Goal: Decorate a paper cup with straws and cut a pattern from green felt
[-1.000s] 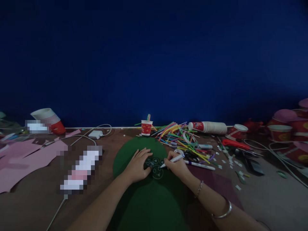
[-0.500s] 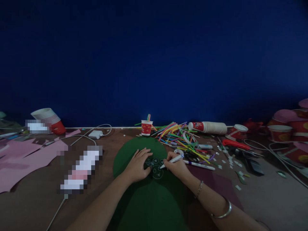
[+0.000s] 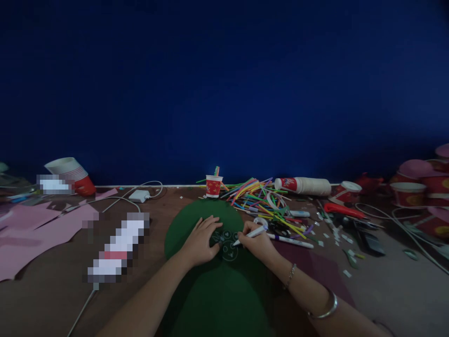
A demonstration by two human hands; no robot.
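A dark green sheet of paper (image 3: 217, 285) with a rounded far end lies in front of me. My left hand (image 3: 203, 241) rests on it, palm down, fingers stretched out. In my right hand (image 3: 256, 241) a white marker (image 3: 249, 235) is gripped like a pen, its tip down at the paper. Beside the tip is a pale line drawing (image 3: 229, 250) of a round face with round ears, one holding a small heart. Faint marks next to my left thumb are partly hidden by it.
Behind the sheet stand a red paper cup (image 3: 213, 186) and a heap of coloured sticks (image 3: 259, 196). Another marker (image 3: 293, 241) lies right of my hand. Red-handled scissors (image 3: 345, 210), paper scraps and cups are farther right. Pink paper (image 3: 52, 229) and a charger (image 3: 139, 195) lie left.
Almost nothing differs. The marker's tip stays by the face drawing, and my left hand keeps its place on the green paper.
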